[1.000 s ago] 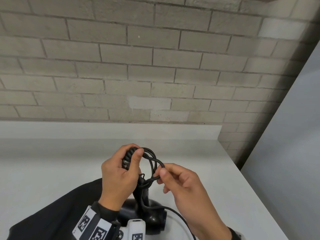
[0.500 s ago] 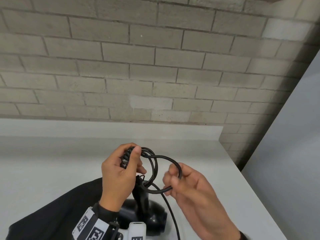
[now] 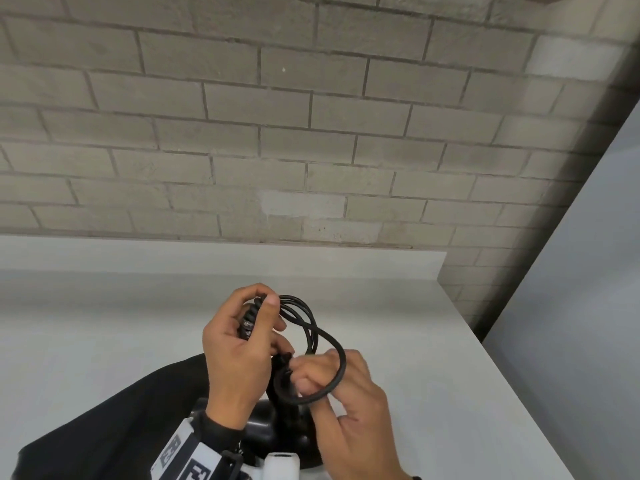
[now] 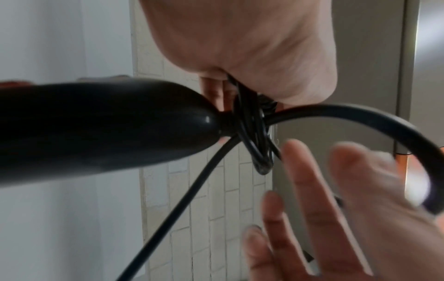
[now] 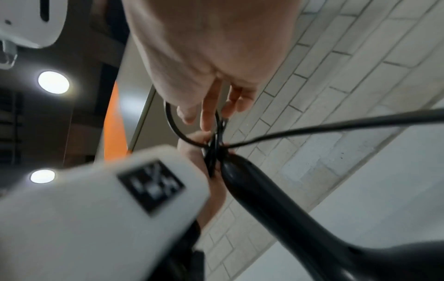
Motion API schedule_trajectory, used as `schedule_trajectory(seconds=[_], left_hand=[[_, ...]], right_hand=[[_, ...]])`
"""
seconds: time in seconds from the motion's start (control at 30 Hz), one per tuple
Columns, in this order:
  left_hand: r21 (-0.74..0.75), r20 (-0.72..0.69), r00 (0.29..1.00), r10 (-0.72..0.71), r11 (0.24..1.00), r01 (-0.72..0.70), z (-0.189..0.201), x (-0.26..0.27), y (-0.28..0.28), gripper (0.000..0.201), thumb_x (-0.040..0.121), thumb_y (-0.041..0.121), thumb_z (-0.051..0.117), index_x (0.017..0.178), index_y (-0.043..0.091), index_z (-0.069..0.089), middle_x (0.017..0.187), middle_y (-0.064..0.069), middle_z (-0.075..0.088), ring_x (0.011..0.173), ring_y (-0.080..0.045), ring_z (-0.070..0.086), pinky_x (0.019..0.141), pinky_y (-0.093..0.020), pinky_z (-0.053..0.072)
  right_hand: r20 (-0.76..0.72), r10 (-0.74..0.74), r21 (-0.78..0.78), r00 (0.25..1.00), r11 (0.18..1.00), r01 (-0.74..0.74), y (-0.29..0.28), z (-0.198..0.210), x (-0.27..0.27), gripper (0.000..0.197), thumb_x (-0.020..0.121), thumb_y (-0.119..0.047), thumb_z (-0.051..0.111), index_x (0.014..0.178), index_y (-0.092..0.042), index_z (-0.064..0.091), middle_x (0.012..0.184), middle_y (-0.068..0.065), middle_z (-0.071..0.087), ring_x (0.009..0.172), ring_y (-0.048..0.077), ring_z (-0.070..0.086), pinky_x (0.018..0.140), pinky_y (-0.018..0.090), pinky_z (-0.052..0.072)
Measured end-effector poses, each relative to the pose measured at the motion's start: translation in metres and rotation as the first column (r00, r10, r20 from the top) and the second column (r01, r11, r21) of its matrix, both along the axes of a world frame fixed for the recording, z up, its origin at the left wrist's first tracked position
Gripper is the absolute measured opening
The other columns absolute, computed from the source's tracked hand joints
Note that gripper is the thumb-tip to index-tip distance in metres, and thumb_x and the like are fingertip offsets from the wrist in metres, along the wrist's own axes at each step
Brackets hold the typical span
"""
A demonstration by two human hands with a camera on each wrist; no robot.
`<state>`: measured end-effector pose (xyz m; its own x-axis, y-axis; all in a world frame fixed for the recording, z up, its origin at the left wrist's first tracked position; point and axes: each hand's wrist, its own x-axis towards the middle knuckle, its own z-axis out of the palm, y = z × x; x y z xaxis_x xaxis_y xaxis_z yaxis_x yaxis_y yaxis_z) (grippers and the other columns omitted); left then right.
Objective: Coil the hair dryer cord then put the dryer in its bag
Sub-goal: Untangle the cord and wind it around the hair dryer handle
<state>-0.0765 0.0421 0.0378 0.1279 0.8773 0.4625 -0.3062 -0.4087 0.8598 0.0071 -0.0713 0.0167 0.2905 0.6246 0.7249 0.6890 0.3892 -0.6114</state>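
My left hand grips a bundle of coiled black cord above the white table. The black hair dryer hangs below that hand, its handle pointing up to the coil. My right hand has its fingers curled inside a fresh cord loop, close against the left hand. In the left wrist view the dryer handle ends at the coil, and blurred right-hand fingers lie inside the loop. The right wrist view shows loose cord trailing off right. The black bag lies under my left forearm.
The white table runs to a raised back ledge under a grey brick wall. Its right edge drops off beside a pale panel. A white wrist-camera mount fills the lower left of the right wrist view.
My right hand drew out a wider cord loop, then swung it down and in toward the left hand. The left hand kept its grip on the coil.
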Motion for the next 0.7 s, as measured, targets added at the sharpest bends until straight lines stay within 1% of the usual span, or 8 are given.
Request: schedule_trajectory(seconds=[0.1,0.2,0.23,0.37,0.43,0.5,0.6,0.7], left_hand=[[0.001,-0.002,0.999,0.041,0.999,-0.041,-0.001,-0.001,0.005,0.014,0.087,0.027,0.063,0.092,0.014,0.067,0.066,-0.014,0.062,0.041,-0.029,0.061,0.042,-0.023,0.049],[0.018,-0.005,0.999,0.046,0.999,-0.045,-0.001,0.002,0.002,0.016,0.089,0.030,0.066,0.090,0.014,0.067,0.066,-0.014,0.064,0.041,-0.022,0.060,0.044,-0.022,0.050],[0.040,-0.015,0.998,0.054,0.998,-0.054,0.000,0.003,-0.001,0.018,0.091,0.034,0.069,0.090,0.016,0.068,0.067,-0.013,0.065,0.044,-0.020,0.061,0.046,-0.024,0.051],[0.076,-0.042,0.995,0.089,0.993,-0.086,0.000,0.006,-0.006,0.020,0.089,0.038,0.068,0.088,0.018,0.069,0.068,-0.009,0.066,0.046,-0.018,0.062,0.046,-0.025,0.052],[0.044,-0.022,0.996,0.087,0.995,-0.086,-0.001,0.005,-0.005,0.017,0.092,0.030,0.068,0.088,0.013,0.068,0.067,-0.013,0.064,0.039,-0.021,0.060,0.040,-0.025,0.048],[0.011,-0.004,0.996,0.087,0.996,-0.087,-0.002,0.003,-0.003,0.019,0.090,0.028,0.061,0.089,0.010,0.068,0.064,-0.015,0.061,0.037,-0.025,0.060,0.037,-0.025,0.046],[-0.028,0.014,0.993,0.118,0.993,-0.118,-0.004,0.000,0.004,0.020,0.090,0.030,0.059,0.090,0.012,0.068,0.063,-0.015,0.059,0.037,-0.026,0.060,0.038,-0.023,0.046],[-0.062,0.033,0.989,0.146,0.988,-0.143,-0.006,-0.004,0.013,0.019,0.090,0.034,0.059,0.090,0.018,0.068,0.064,-0.011,0.061,0.038,-0.025,0.061,0.038,-0.025,0.048]], right_hand=[[0.019,0.043,-0.085,0.999,0.996,-0.041,-0.009,0.013,0.000,0.014,0.090,-0.028,0.064,0.103,-0.032,0.064,0.120,-0.023,0.062,0.115,0.010,0.055,0.094,0.015,0.043],[0.068,0.072,-0.161,0.995,0.985,-0.061,-0.007,0.010,0.001,0.055,0.080,-0.026,0.074,0.128,-0.039,0.051,0.132,-0.030,0.049,0.122,0.007,0.050,0.099,0.013,0.038],[0.101,0.056,-0.149,0.993,0.988,-0.040,-0.003,0.009,0.000,0.058,0.081,-0.029,0.074,0.132,-0.038,0.049,0.135,-0.030,0.048,0.121,0.007,0.050,0.099,0.015,0.039],[0.204,-0.096,-0.041,0.974,0.993,0.107,0.009,0.003,-0.003,0.021,0.091,-0.039,0.065,0.111,-0.035,0.065,0.127,-0.026,0.060,0.102,0.003,0.053,0.085,0.027,0.048],[0.102,-0.096,-0.033,0.990,0.994,0.099,0.004,0.006,-0.006,0.017,0.091,-0.043,0.061,0.105,-0.037,0.068,0.117,-0.025,0.066,0.100,0.003,0.053,0.084,0.024,0.047],[-0.170,-0.002,-0.066,0.985,0.998,-0.009,-0.005,0.014,-0.011,0.021,0.089,-0.049,0.060,0.099,-0.036,0.074,0.104,-0.015,0.072,0.103,0.013,0.059,0.086,0.021,0.047],[-0.550,0.137,-0.003,0.824,0.986,-0.166,-0.018,0.027,-0.006,0.036,0.081,-0.061,0.064,0.077,-0.027,0.075,0.080,0.003,0.072,0.099,0.025,0.068,0.087,0.028,0.051],[-0.869,0.273,0.158,0.413,0.943,-0.291,-0.039,0.045,0.014,0.048,0.053,-0.051,0.090,0.066,-0.011,0.068,0.049,0.005,0.049,0.053,0.031,0.065,0.067,0.042,0.059]])
